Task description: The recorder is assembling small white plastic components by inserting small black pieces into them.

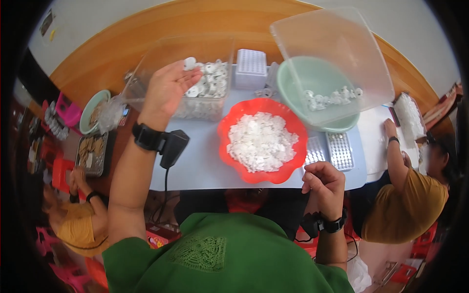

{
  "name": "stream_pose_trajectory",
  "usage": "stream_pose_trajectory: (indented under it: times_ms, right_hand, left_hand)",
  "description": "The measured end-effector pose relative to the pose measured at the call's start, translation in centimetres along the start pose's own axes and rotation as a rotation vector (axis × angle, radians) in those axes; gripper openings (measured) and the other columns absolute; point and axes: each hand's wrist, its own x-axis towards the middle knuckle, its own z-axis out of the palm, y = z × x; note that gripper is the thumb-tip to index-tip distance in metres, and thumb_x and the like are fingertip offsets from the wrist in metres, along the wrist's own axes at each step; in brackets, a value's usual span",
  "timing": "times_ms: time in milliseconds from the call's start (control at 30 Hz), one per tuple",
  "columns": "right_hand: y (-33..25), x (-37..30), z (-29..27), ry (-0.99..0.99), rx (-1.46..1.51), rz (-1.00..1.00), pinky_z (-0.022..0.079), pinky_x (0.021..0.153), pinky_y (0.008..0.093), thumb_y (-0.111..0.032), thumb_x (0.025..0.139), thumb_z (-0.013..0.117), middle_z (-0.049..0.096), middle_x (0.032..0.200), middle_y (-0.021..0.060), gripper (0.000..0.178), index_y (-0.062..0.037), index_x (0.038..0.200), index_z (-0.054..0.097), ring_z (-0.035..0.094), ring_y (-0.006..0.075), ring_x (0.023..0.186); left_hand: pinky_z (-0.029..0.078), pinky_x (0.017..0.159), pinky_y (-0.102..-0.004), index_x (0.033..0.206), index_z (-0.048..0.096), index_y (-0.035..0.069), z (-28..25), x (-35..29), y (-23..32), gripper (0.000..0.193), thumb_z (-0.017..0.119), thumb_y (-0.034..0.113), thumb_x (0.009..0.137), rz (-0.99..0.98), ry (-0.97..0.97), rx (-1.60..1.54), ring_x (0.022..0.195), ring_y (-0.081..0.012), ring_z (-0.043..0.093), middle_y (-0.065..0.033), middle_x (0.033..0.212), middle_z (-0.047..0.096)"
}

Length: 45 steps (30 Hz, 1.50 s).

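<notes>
My left hand (172,84) is raised over the near left part of a clear plastic box (195,112) full of white plastic pieces (213,78). A small white round plastic piece (190,63) shows at its fingertips, pinched there. Just right of a red scalloped bowl (225,154), my right hand (325,184) is closed by the table's near edge, thumb against the curled fingers. Whatever it may hold is hidden. Heaped in the bowl are small white flakes or bits (264,141). Black straps with cables circle both my wrists.
A second clear box (337,39) leans over a green basin (288,73), with white parts in it. Behind the bowl stands a white rack (251,68); blister-like trays (340,151) lie right of it. People sit at both sides, one person's hand (390,128) on the right.
</notes>
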Motion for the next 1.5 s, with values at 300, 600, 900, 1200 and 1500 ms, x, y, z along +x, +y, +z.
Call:
stream_pose_trajectory:
  times_ms: [300, 600, 900, 1200, 1500]
  right_hand:
    - [-3.0, 0.9, -4.8, 0.108, -0.269, 0.115, 0.044, 0.053, 0.0202, -0.004, 0.082, 0.063, 0.06, 0.07, 0.0011, 0.013, 0.0044, 0.092, 0.061, 0.055, 0.0065, 0.06]
    - [-6.9, 16.9, -4.8, -0.186, -1.43, -0.588, 0.049, 0.063, 0.037, -0.001, 0.073, 0.06, 0.061, 0.079, 0.0173, 0.017, 0.0032, 0.09, 0.059, 0.062, 0.0317, 0.072]
    - [-0.3, 31.2, -4.9, -0.664, -1.818, 0.006, 0.048, 0.044, 0.0351, -0.004, 0.069, 0.063, 0.057, 0.051, 0.0156, 0.01, 0.0044, 0.063, 0.061, 0.063, 0.0252, 0.051]
    - [2.1, 32.6, -3.9, -0.483, -1.885, 0.096, 0.052, 0.06, 0.0385, -0.014, 0.063, 0.07, 0.063, 0.059, 0.0153, 0.017, 0.0027, 0.066, 0.066, 0.065, 0.0288, 0.06]
    - [2.2, 33.0, -4.6, -0.631, -1.957, 0.054, 0.051, 0.064, 0.0403, -0.012, 0.058, 0.073, 0.065, 0.066, 0.0155, 0.017, -0.0012, 0.071, 0.069, 0.065, 0.0294, 0.068]
  left_hand:
    - [0.053, 0.071, -0.0276, 0.118, 0.055, -0.003, 4.9, -7.9, -3.6, 0.029, 0.053, 0.007, 0.09, -0.199, -0.422, 0.336, 0.08, -0.0193, 0.066, -0.0165, 0.102, 0.066]
    - [0.046, 0.067, -0.0233, 0.1, 0.063, -0.003, 4.6, -11.0, -11.1, 0.017, 0.058, -0.001, 0.084, 0.305, -0.137, 0.703, 0.078, -0.012, 0.059, -0.0079, 0.092, 0.063]
    - [0.045, 0.066, -0.0212, 0.097, 0.062, -0.004, 3.5, -10.9, -12.0, 0.014, 0.056, -0.003, 0.085, 0.241, -0.064, 0.578, 0.076, -0.0104, 0.056, -0.0077, 0.09, 0.06]
    - [0.049, 0.064, -0.024, 0.096, 0.064, -0.001, 3.7, -10.7, -11.8, 0.013, 0.06, 0.0, 0.083, 0.249, -0.019, 0.549, 0.073, -0.0141, 0.062, -0.0082, 0.086, 0.063]
    - [0.049, 0.067, -0.0221, 0.097, 0.063, -0.003, 3.5, -10.5, -11.2, 0.013, 0.058, -0.003, 0.084, 0.19, -0.087, 0.521, 0.079, -0.0119, 0.061, -0.0077, 0.09, 0.061]
